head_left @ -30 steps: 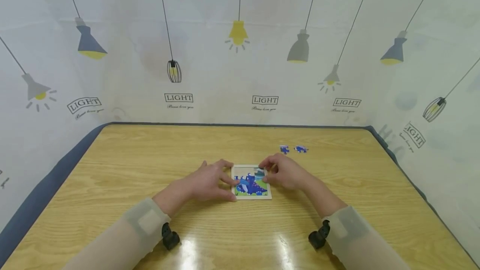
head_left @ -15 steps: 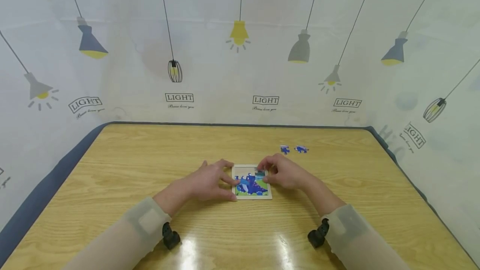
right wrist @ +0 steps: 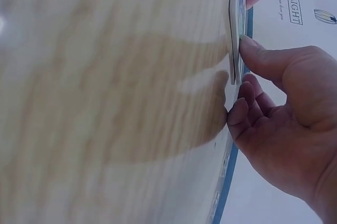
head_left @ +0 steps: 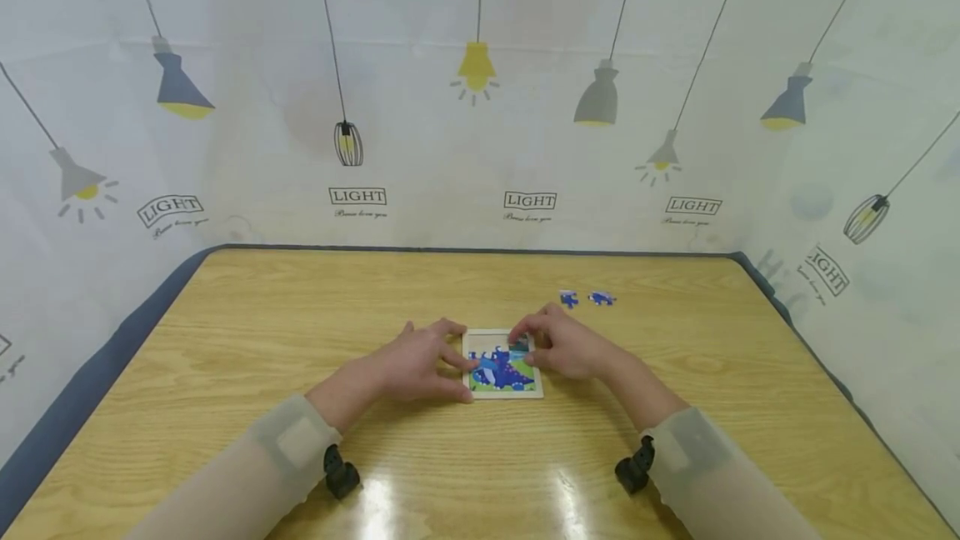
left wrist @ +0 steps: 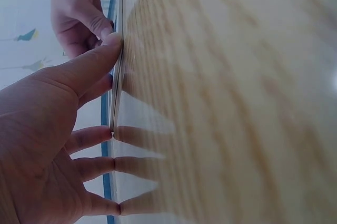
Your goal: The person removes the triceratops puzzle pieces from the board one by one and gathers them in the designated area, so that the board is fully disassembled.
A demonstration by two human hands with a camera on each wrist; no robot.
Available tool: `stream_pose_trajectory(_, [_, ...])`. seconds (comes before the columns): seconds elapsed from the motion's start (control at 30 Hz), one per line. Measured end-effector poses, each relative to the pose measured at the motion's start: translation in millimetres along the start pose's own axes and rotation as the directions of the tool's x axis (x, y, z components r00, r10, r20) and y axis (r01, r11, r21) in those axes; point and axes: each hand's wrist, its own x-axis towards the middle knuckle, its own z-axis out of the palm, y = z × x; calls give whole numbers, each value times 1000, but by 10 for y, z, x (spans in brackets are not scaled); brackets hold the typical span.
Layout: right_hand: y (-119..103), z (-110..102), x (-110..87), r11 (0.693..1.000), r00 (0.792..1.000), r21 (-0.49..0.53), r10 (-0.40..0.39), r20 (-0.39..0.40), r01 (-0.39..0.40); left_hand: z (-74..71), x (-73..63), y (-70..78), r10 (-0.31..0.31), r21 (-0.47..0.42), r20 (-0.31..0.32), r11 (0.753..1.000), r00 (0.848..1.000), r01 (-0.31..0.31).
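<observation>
A small dinosaur jigsaw puzzle (head_left: 501, 372) in a pale frame lies flat on the table. My left hand (head_left: 420, 362) is spread along its left side. The thumb touches the near left corner, one finger reaches over the picture and another lies at the far left corner; in the left wrist view the other fingertips rest on the table. My right hand (head_left: 573, 346) is over the upper right part. Its curled index finger and thumb are on either side of a dark teal puzzle piece (head_left: 518, 347), partly hidden by the fingers. In the right wrist view the thumb (right wrist: 253, 50) touches the board's face.
Two loose blue puzzle pieces, a left one (head_left: 569, 299) and a right one (head_left: 602, 298), lie on the wooden table (head_left: 337, 298) beyond my right hand. A white curtain (head_left: 420, 107) printed with lamps stands behind the table's dark far edge.
My right index finger has shifted slightly to the left over the puzzle's upper right part, and the teal piece there is covered more. The left hand and the loose pieces have stayed put.
</observation>
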Motion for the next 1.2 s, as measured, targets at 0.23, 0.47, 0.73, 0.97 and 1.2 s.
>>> stream_pose_trajectory(0.23, [-1, 1, 21, 1000, 1000, 5, -25, 8, 25, 11, 10, -13, 5, -2, -2, 1000, 1000, -5])
stream_pose_trajectory(0.47, [-8, 12, 20, 997, 996, -37, -75, -45, 73, 17, 8, -17, 11, -3, -7, 1000, 1000, -11])
stream_pose_trajectory(0.73, [-61, 10, 20, 992, 987, -56, -116, -114, 110, 14, 4, -16, 11, 10, -9, 1000, 1000, -10])
stream_pose_trajectory(0.97, [-71, -25, -14, 997, 986, -2, -79, -150, 79, 21, 8, -32, 5, 4, -7, 1000, 1000, -5])
stream_pose_trajectory(1.2, [154, -253, -162, 998, 973, -2, -54, -226, 55, 29, 7, -19, 7, 4, -12, 1000, 1000, -7])
